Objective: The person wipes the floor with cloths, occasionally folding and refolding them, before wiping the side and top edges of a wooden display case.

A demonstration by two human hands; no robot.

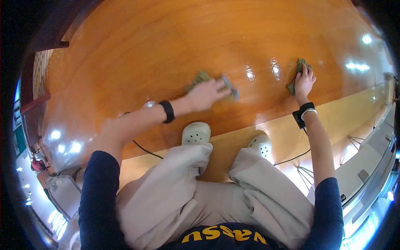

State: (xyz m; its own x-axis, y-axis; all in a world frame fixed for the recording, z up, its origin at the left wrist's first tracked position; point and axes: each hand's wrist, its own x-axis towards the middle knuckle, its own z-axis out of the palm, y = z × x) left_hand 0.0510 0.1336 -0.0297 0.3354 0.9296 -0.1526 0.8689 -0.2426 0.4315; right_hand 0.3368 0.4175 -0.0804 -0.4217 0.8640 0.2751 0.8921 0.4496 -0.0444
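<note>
Right hand (305, 81) curled over green cloth (291, 86) on wooden surface (166, 46); left hand (206, 93) blurred beside second cloth (201, 76), blue-grey object (231, 88), grip unclear

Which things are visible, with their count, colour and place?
Glossy wooden surface: 1, orange, top
Crumpled cloths: 2, green, centre and right
Blurred item: 1, bluish, centre
Perforated clogs: 2, white, centre
Wristbands: 2, black, wrists
Box: 1, black, right wrist
Bracelet: 1, white, right wrist
Cables: 2, black, beside legs
Trousers: 1, beige, bottom
Yellow-lettered shirt: 1, navy, bottom
Edge objects: several, whitish, distorted
Left hand: 1, blurred, centre
Right hand: 1, bare, right
</note>
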